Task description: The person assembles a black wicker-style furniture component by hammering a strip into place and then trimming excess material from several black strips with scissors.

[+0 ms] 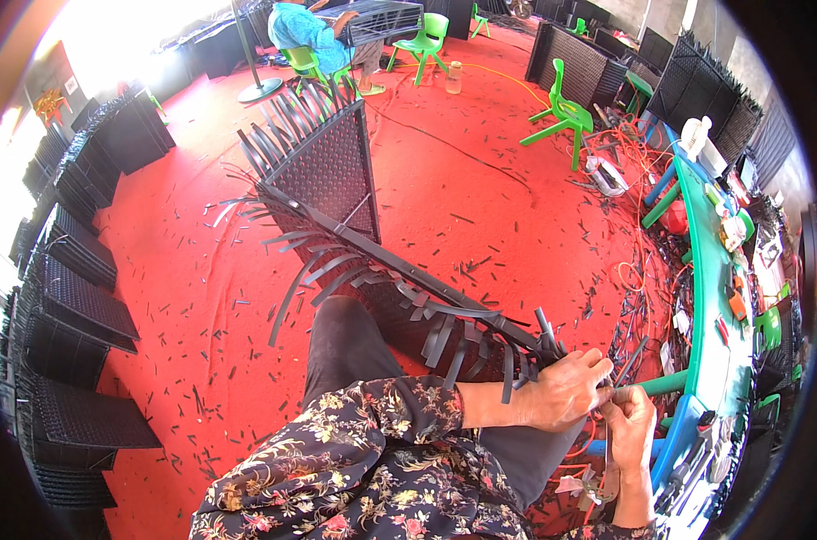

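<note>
While the left hand (pixel 566 391) is angled rightward at the near end of the panel (pixel 389 259), the right hand (pixel 632 423) is raised beside it; fingers bent, anything gripped can't be told.

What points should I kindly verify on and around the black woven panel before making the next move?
1. Hands together: left hand and right hand meet beside the near end of the black woven panel; ok.
2. Item between the hands identifiable: too hidden; cannot tell.
3. Flat black flexible strips tucked in: many stick out; not ok.
4. Red floor free of short black scraps: scattered about; not ok.
5. Red-handled tool set aside: on the long green table; ok.
</note>
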A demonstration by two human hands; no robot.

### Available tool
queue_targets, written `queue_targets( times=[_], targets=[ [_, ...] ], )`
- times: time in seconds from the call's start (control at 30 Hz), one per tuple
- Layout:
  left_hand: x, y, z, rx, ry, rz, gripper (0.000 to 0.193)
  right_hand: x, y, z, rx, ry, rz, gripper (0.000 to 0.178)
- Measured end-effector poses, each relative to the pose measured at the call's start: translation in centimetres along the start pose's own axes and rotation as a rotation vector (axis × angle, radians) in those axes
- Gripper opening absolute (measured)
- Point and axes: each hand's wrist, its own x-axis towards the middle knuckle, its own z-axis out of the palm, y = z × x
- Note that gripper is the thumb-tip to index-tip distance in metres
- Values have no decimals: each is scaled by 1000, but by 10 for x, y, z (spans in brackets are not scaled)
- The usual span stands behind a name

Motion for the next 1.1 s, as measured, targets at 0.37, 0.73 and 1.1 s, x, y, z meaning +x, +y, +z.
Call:
queue_targets(
  times=[0.37,0.73,1.1],
  targets=[
    [1,0,-2,-19,-30,15,29,-1,2,-11,230,-119,161,19],
    [1,2,-1,7,-60,20,33,-4,9,-12,340,-128,244,27],
    [0,4,3,12,-29,1,31,-5,22,-10,118,-110,103,37]
  ],
)
